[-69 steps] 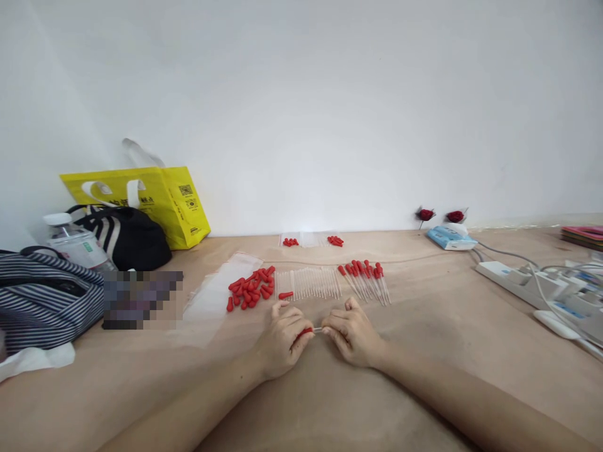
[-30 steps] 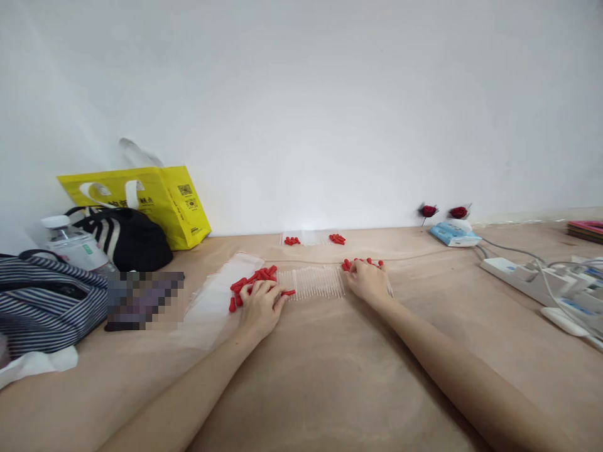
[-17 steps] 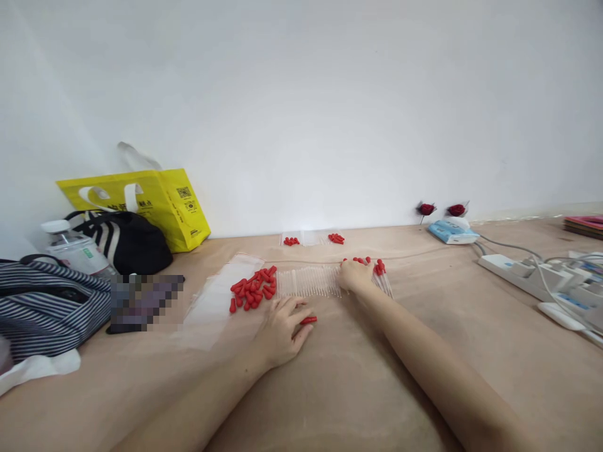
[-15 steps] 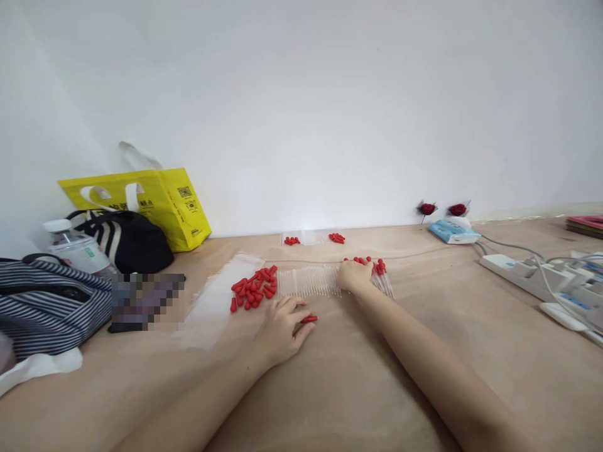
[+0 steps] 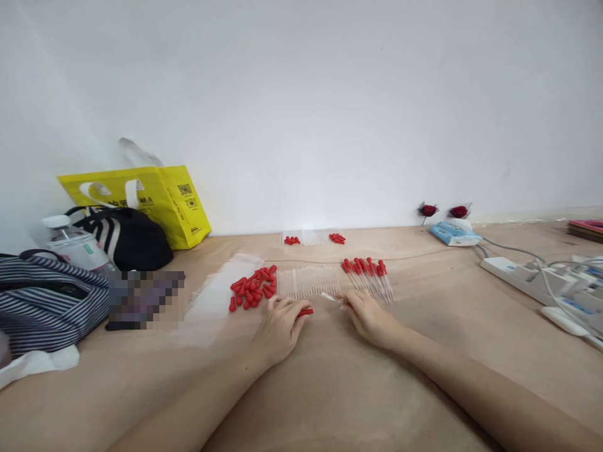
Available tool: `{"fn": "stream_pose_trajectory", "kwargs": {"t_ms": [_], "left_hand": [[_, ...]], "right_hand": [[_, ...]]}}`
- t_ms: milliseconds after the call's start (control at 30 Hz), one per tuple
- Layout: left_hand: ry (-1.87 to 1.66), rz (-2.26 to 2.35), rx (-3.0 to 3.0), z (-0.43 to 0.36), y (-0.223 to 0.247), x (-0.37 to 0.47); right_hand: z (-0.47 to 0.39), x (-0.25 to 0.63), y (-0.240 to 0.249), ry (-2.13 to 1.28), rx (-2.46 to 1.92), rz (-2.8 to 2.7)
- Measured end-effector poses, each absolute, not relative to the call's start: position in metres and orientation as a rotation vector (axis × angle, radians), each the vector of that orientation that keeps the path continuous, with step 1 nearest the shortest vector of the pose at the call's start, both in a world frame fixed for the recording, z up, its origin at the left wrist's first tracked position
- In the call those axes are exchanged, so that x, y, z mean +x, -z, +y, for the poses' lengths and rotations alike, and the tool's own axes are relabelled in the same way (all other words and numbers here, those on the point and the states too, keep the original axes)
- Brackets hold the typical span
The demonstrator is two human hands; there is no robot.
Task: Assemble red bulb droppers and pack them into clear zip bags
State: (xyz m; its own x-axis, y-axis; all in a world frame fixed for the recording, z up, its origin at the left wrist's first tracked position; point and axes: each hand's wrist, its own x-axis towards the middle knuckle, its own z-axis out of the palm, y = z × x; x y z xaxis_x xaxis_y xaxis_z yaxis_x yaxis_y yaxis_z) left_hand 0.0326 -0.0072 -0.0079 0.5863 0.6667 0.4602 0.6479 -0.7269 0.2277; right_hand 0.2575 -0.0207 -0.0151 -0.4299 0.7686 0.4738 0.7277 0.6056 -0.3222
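A red rubber dropper bulb (image 5: 306,312) is pinched between the thumb and fingers of my left hand (image 5: 281,326), its end pointing right. My right hand (image 5: 368,316) grips a clear glass dropper tube (image 5: 330,297), which points left toward the bulb without touching it. Beyond my hands lies a row of bare glass tubes (image 5: 306,282). To its left is a heap of loose red bulbs (image 5: 253,287). On the right, several droppers with red bulbs fitted (image 5: 370,276) lie side by side.
Clear plastic bags (image 5: 214,301) lie left of the heap. A small bag with red-tipped droppers (image 5: 313,238) rests by the wall. Far left are a yellow bag (image 5: 183,213), a bottle (image 5: 78,245) and a striped pouch (image 5: 56,307). A power strip (image 5: 532,279) and tissue pack (image 5: 455,233) sit right.
My right hand has drawn back toward me from the tube row and now holds a glass tube. My left hand has closed more firmly on the red bulb, barely shifting.
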Motion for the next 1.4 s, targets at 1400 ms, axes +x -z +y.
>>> {"fn": "stream_pose_trajectory", "kwargs": {"t_ms": [1400], "left_hand": [[-0.728,0.899,2.791,-0.013,0.002,0.032]], "right_hand": [[-0.038,0.247,0.018,0.309,-0.758,-2.36]]}}
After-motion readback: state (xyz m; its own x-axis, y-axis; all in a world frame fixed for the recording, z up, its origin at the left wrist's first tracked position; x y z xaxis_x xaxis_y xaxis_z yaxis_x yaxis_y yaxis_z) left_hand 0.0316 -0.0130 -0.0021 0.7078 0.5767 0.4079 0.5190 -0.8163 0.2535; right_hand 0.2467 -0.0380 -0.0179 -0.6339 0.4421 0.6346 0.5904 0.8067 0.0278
